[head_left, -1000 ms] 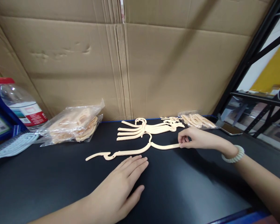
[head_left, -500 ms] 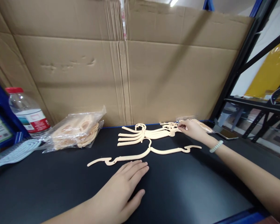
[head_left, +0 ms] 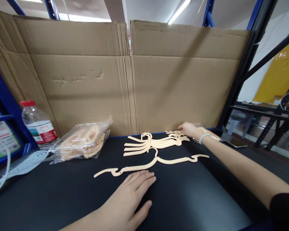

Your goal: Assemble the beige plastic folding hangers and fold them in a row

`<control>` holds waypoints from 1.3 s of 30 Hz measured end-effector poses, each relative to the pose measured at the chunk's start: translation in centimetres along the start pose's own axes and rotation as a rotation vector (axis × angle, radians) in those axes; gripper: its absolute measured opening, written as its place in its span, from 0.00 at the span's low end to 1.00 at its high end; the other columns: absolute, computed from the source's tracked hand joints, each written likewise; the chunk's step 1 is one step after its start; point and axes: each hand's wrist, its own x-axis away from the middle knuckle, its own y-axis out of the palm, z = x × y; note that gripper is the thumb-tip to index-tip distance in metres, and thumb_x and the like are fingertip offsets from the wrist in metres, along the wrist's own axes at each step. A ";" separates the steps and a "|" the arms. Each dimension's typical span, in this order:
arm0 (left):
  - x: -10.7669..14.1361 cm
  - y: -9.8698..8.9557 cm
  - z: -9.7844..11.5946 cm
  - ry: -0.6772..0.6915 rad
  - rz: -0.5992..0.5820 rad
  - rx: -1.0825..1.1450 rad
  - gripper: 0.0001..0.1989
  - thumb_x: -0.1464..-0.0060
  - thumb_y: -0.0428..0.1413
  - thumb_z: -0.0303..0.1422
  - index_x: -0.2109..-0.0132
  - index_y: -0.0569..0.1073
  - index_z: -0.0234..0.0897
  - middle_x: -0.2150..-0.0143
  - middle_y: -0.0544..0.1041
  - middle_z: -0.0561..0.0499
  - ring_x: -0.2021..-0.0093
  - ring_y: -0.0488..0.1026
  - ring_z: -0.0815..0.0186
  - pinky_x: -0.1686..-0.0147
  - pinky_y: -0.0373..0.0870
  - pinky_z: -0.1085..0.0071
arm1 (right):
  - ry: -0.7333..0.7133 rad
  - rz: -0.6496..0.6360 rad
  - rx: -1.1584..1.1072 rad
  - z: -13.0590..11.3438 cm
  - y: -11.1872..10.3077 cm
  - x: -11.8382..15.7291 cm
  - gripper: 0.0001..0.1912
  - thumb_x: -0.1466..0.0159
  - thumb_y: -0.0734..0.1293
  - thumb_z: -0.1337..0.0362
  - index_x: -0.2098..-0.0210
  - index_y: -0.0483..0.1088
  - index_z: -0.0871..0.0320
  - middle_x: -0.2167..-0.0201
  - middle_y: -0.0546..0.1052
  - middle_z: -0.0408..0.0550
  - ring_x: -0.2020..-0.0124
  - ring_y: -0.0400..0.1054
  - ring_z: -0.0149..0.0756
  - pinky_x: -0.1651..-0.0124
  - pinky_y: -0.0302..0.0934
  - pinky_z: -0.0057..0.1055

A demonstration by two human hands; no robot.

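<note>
A cream folding clothes hanger [head_left: 139, 166] lies spread out on the black table, its hook pointing to the back. My left hand [head_left: 135, 189] rests flat in front of the hanger's left arm, fingers stretched out and holding nothing. Behind the hanger is a stack of folded cream hangers [head_left: 156, 143]. My right hand [head_left: 189, 129] reaches to the back right, over a pile of small cream hanger pieces [head_left: 177, 134]. Its fingers are curled down there, and what is in them is hidden.
A clear bag of cream parts [head_left: 84, 141] lies at the back left, near a red-capped bottle [head_left: 39, 125] and a pale blue hairbrush [head_left: 29, 163]. Another bag of parts [head_left: 208, 133] and a phone [head_left: 233, 141] are at the right. Cardboard [head_left: 86, 77] walls the back.
My right hand has moved slightly back and left over the small pieces. The view has tilted up a little. The left hand and the spread hanger stay as they were.
</note>
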 end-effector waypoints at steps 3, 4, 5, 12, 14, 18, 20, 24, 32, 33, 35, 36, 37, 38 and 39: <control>-0.1 -0.3 -0.3 0.014 -0.043 -0.015 0.26 0.43 0.51 0.30 0.38 0.62 0.46 0.37 0.66 0.49 0.38 0.61 0.56 0.39 0.59 0.54 | 0.008 -0.002 0.037 -0.6 -0.2 0.1 0.15 0.33 0.63 0.60 0.49 0.67 0.59 0.50 0.71 0.52 0.54 0.69 0.39 0.53 0.66 0.42; -0.1 -0.4 -0.4 0.026 -0.068 -0.020 0.26 0.42 0.50 0.31 0.37 0.61 0.46 0.36 0.65 0.49 0.37 0.61 0.56 0.39 0.59 0.53 | 0.009 0.007 0.041 -0.7 -0.3 0.2 0.15 0.33 0.63 0.60 0.49 0.67 0.59 0.50 0.70 0.52 0.54 0.69 0.39 0.53 0.66 0.42; -0.2 -0.5 -0.5 0.039 -0.094 -0.024 0.26 0.41 0.50 0.31 0.37 0.60 0.45 0.36 0.64 0.48 0.37 0.60 0.55 0.39 0.59 0.53 | 0.010 0.021 0.039 -0.8 -0.5 0.3 0.15 0.33 0.63 0.60 0.49 0.67 0.59 0.50 0.70 0.52 0.54 0.69 0.39 0.53 0.66 0.42; -0.1 -0.7 -0.8 0.049 -0.103 -0.007 0.26 0.41 0.50 0.31 0.37 0.59 0.44 0.36 0.65 0.47 0.37 0.60 0.56 0.39 0.60 0.54 | 0.023 0.224 -0.146 -1.1 -1.8 0.9 0.10 0.36 0.61 0.71 0.65 0.76 0.60 0.64 0.79 0.53 0.58 0.71 0.39 0.51 0.62 0.36; -0.1 -0.7 -0.7 0.035 -0.090 0.032 0.26 0.43 0.51 0.30 0.37 0.60 0.43 0.37 0.66 0.46 0.38 0.62 0.56 0.40 0.61 0.56 | 0.041 0.309 -0.248 -1.7 -2.4 1.4 0.12 0.38 0.60 0.72 0.65 0.76 0.60 0.65 0.79 0.53 0.61 0.72 0.40 0.54 0.63 0.34; -0.2 -0.8 -0.4 -0.053 -0.033 0.169 0.23 0.44 0.52 0.29 0.41 0.64 0.44 0.41 0.69 0.47 0.41 0.66 0.57 0.41 0.63 0.58 | 0.063 0.427 -0.495 -4.6 -3.5 3.1 0.13 0.39 0.59 0.70 0.62 0.75 0.62 0.67 0.80 0.53 0.65 0.74 0.38 0.62 0.66 0.31; -0.3 -0.7 -0.3 -0.137 0.010 0.253 0.21 0.43 0.52 0.30 0.43 0.67 0.44 0.42 0.71 0.48 0.43 0.67 0.57 0.42 0.63 0.57 | 0.021 0.418 -0.626 -6.9 -3.9 4.4 0.12 0.39 0.59 0.67 0.62 0.73 0.62 0.67 0.80 0.52 0.66 0.75 0.36 0.65 0.67 0.29; -0.9 -0.3 -0.3 -0.301 0.101 0.466 0.17 0.43 0.52 0.33 0.47 0.70 0.42 0.48 0.75 0.47 0.47 0.71 0.57 0.44 0.64 0.56 | -0.143 0.290 -1.008 -12.6 -4.3 7.9 0.07 0.41 0.64 0.65 0.66 0.72 0.61 0.73 0.78 0.47 0.74 0.74 0.32 0.69 0.69 0.29; -1.6 -0.1 -0.2 -0.415 0.234 0.704 0.13 0.44 0.53 0.41 0.68 0.71 0.36 0.70 0.74 0.49 0.67 0.72 0.60 0.63 0.69 0.64 | -0.245 -0.081 -1.431 -19.9 -4.7 12.9 0.04 0.43 0.68 0.68 0.67 0.74 0.60 0.70 0.80 0.47 0.69 0.75 0.35 0.65 0.70 0.31; -1.6 -0.1 -0.2 -0.427 0.245 0.725 0.14 0.44 0.53 0.42 0.69 0.70 0.36 0.71 0.74 0.49 0.68 0.71 0.61 0.65 0.68 0.65 | -0.250 -0.101 -1.433 -20.1 -4.7 13.0 0.04 0.43 0.68 0.68 0.67 0.74 0.60 0.70 0.80 0.47 0.68 0.76 0.35 0.64 0.70 0.31; -1.7 -0.1 -0.1 -0.431 0.251 0.771 0.14 0.44 0.53 0.43 0.67 0.71 0.35 0.70 0.74 0.49 0.70 0.70 0.63 0.67 0.67 0.67 | -0.273 -0.113 -1.390 -20.1 -4.9 12.8 0.05 0.41 0.68 0.65 0.66 0.73 0.60 0.71 0.80 0.47 0.69 0.75 0.35 0.65 0.69 0.31; -1.7 -0.1 0.0 -0.428 0.250 0.785 0.15 0.44 0.53 0.43 0.66 0.71 0.35 0.70 0.74 0.49 0.71 0.70 0.64 0.67 0.67 0.67 | -0.290 -0.097 -1.336 -19.8 -5.0 12.6 0.06 0.40 0.68 0.64 0.66 0.74 0.60 0.71 0.79 0.47 0.69 0.75 0.35 0.65 0.69 0.30; -1.7 -0.2 0.0 -0.424 0.251 0.794 0.15 0.44 0.53 0.43 0.66 0.71 0.35 0.70 0.74 0.49 0.72 0.69 0.65 0.68 0.67 0.68 | -0.308 -0.063 -1.263 -19.4 -5.1 12.2 0.06 0.40 0.67 0.63 0.66 0.74 0.60 0.71 0.79 0.47 0.69 0.74 0.34 0.66 0.68 0.30; -1.7 -0.2 0.0 -0.423 0.253 0.798 0.15 0.43 0.53 0.43 0.67 0.71 0.35 0.71 0.74 0.50 0.72 0.69 0.65 0.68 0.66 0.68 | -0.325 -0.013 -1.175 -18.9 -5.2 11.7 0.06 0.39 0.67 0.64 0.66 0.74 0.59 0.71 0.79 0.47 0.70 0.73 0.34 0.66 0.67 0.30; -1.7 -0.2 0.0 -0.422 0.257 0.800 0.15 0.43 0.52 0.43 0.67 0.71 0.35 0.71 0.74 0.50 0.72 0.69 0.65 0.68 0.66 0.68 | -0.341 0.049 -1.071 -18.2 -5.1 11.1 0.05 0.38 0.66 0.64 0.67 0.74 0.59 0.70 0.79 0.47 0.69 0.72 0.33 0.66 0.66 0.30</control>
